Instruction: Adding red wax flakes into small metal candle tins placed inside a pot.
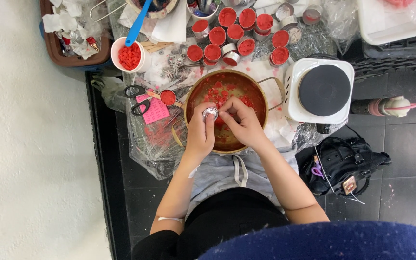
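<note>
White cup of red chips at far left, blue spoon standing in it. Scissors lie beside a pink note. Left hand is clamped around a small metal tin, holding it over the pot of red wax. Right hand pinches at the tin's rim, fingertips together. Filled red tins crowd behind. Hot plate sits right of the pot.
</note>
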